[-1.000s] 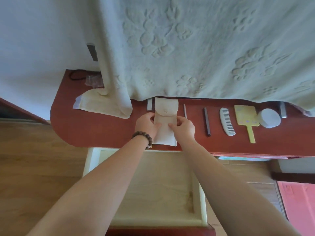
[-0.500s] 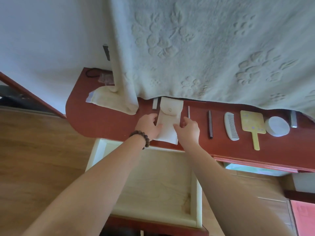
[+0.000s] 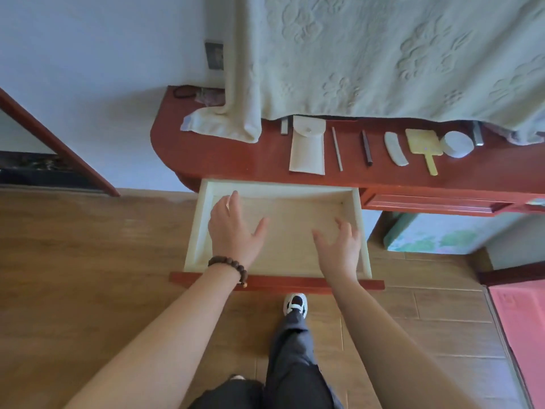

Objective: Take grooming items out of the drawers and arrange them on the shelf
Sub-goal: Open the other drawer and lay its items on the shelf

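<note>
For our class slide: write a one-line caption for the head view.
Both open hands, left hand and right hand, over the open drawer; pouch on shelf.

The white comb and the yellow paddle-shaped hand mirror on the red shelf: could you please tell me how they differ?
The white comb is a narrow, slightly curved strip; the yellow paddle-shaped hand mirror has a broad squarish head on a thin handle. The comb is white, the mirror pale yellow. The comb lies left of the mirror, which reaches closer to the shelf's front edge. Both lie flat on the red shelf, lengthwise front to back, untouched by either hand.

pouch (image 3: 307, 150) | cream, flap shut | flat on shelf (image 3: 236, 154)
</note>
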A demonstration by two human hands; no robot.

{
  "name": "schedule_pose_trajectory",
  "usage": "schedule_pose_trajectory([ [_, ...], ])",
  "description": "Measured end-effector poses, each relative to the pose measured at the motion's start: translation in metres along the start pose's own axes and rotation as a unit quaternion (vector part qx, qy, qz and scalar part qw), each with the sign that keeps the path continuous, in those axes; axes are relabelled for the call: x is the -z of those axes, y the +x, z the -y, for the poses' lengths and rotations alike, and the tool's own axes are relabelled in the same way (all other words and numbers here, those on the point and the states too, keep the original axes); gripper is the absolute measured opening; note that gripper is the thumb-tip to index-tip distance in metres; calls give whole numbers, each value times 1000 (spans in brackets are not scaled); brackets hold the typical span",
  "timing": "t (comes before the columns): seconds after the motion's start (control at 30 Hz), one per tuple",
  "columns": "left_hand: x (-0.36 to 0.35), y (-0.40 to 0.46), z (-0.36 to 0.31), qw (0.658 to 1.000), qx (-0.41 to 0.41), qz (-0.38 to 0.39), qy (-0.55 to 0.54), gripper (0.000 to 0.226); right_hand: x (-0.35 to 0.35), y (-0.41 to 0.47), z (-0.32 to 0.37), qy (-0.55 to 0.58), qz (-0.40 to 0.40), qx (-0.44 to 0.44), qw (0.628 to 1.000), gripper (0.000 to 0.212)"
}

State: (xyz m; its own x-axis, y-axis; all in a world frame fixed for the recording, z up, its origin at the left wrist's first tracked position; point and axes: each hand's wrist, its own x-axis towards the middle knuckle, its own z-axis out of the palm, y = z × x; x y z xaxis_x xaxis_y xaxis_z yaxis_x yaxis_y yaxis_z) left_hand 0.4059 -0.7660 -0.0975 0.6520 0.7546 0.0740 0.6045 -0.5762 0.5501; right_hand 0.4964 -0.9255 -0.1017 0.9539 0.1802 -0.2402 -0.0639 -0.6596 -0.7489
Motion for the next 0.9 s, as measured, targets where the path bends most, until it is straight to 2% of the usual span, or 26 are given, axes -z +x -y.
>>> schedule_pose_trajectory([
  [0.07,6,-33,21,999,27,-15,9,89,-5,-36,-17,-8,-34,-12,999,72],
  [0.2,7,-91,49,993,111,2,28,119,-21,-80,-53,-34,-76,-51,995,106],
  [0.3,-3,-119,67,980,193,35,35,137,-35,-96,-74,-37,-72,-115,990,127],
  [0.37,-13,-129,76,963,259,74,10,142,-43,-99,-82,-30,-58,-149,987,135],
  [0.47,-24,-128,84,940,323,112,-5,141,-51,-92,-84,-15,-42,-178,983,136],
  [0.9,-39,-94,81,935,330,120,-43,137,-57,-67,-76,-31,-53,-187,980,131],
])
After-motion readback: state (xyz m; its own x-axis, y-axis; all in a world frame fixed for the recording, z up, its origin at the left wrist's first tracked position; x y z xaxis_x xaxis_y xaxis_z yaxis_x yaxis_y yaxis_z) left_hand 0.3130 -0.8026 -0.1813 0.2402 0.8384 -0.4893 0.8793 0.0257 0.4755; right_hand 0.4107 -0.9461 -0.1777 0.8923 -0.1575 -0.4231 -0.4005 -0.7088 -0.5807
